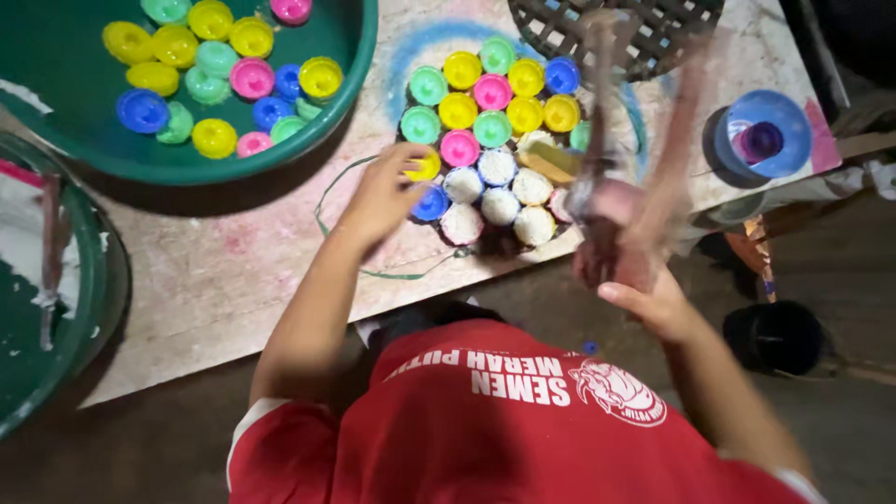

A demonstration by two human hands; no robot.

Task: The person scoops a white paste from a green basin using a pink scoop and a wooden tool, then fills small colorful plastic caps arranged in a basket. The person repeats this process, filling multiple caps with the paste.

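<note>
The left hand (pixel 385 194) reaches onto the board (pixel 233 280) with its fingers curled about a yellow cap (pixel 426 166) at the left edge of a cluster of small cups (pixel 495 140); the right hand (pixel 644 299) is raised nearer the camera, clasped on something pinkish and blurred (pixel 607 201), too smeared by motion to tell what it is; a pale blurred streak rises from it across the cluster; the cups sit packed together, the upper rows topped with green, yellow, pink and blue caps, the lower ones open and showing white filling (pixel 499 203); a thin green band (pixel 373 273) loops around the cluster's left and lower side; a blue cap (pixel 430 203) lies just beneath the left hand's fingers; to the upper left a green basin (pixel 355 84) holds loose caps (pixel 217 65) of the same colours; a second green tub (pixel 84 280) stands at the far left edge; a dark woven basket (pixel 653 33) lies above the cluster, and a blue ring-shaped object (pixel 765 135) sits at the board's right end; the person wears a red shirt (pixel 504 429)
</note>
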